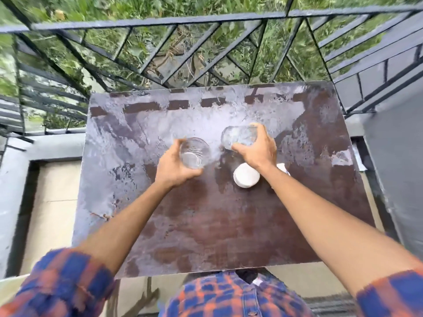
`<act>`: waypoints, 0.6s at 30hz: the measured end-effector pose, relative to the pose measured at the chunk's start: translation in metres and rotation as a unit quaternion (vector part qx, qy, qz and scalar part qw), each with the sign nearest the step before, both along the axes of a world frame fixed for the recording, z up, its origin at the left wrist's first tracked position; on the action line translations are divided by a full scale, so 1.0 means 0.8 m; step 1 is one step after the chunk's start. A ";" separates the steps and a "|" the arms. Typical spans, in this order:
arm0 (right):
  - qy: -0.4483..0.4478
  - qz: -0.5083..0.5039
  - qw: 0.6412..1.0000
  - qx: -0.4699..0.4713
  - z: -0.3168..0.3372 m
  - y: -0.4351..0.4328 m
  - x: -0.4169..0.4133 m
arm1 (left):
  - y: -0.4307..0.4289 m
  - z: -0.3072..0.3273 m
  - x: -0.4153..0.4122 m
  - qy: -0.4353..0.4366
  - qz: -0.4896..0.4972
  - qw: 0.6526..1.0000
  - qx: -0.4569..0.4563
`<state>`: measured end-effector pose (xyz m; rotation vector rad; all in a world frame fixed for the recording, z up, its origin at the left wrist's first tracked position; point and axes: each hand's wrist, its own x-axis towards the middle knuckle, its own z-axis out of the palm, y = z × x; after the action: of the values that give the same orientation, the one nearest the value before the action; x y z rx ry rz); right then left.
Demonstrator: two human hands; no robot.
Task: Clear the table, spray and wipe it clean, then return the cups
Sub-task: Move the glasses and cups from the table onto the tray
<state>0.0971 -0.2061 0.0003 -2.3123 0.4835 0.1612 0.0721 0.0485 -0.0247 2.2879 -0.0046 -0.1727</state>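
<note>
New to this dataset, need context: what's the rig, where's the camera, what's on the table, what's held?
No machine: a person's bare hands, filmed by one wide-angle camera on their head, looking down. The left hand grips a clear glass, seen from above. The right hand grips a second clear glass, tilted on its side. Both are over a brown table with pale streaks, beside a black railing. On the table by the right wrist stands a white cup; another white thing shows partly behind the forearm, too hidden to name.
</note>
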 end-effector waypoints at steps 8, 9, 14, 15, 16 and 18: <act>-0.083 0.188 0.978 0.023 0.035 0.064 -0.054 | 0.096 0.047 -0.159 -0.022 0.276 0.955 -0.107; -0.084 0.229 0.970 0.016 0.038 0.079 -0.065 | 0.108 0.046 -0.188 -0.022 0.300 0.948 -0.101; -0.108 0.414 0.904 0.000 0.036 0.166 -0.117 | 0.146 0.034 -0.330 -0.031 0.431 0.895 -0.106; -0.108 0.438 0.893 0.001 0.034 0.182 -0.127 | 0.150 0.030 -0.351 -0.027 0.454 0.884 -0.107; -0.108 0.461 0.881 0.003 0.033 0.200 -0.139 | 0.155 0.025 -0.374 -0.024 0.479 0.870 -0.111; -0.124 0.514 0.849 0.004 0.033 0.238 -0.166 | 0.168 0.013 -0.423 -0.019 0.534 0.837 -0.119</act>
<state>-0.0360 -0.0155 0.0269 -2.2948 -0.9258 0.3574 -0.2665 0.1831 -0.0139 1.7358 1.1363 0.4354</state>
